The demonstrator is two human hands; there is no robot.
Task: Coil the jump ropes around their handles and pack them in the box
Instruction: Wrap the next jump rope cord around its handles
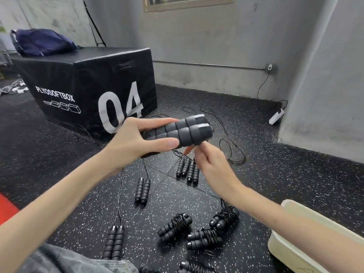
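gripping a pair of handles (pixel 177 133) side by side in my left hand (pixel 134 140), up over the floor at centre. my right hand (pixel 208 160) pinches the rope just below them at four o'clock. box (pixel 307 243) sits at five o'clock.

Coiled ropes (pixel 199 231) on floor (pixel 275 174) — box (pixel 307 241) to right, plyo box (pixel 88 79) behind-left.

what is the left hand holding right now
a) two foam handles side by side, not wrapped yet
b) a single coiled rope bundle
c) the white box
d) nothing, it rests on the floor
a: the left hand grips a pair of grey foam handles held together side by side, with no cord wound round them, while the right hand pinches the thin black cord just below their ends.
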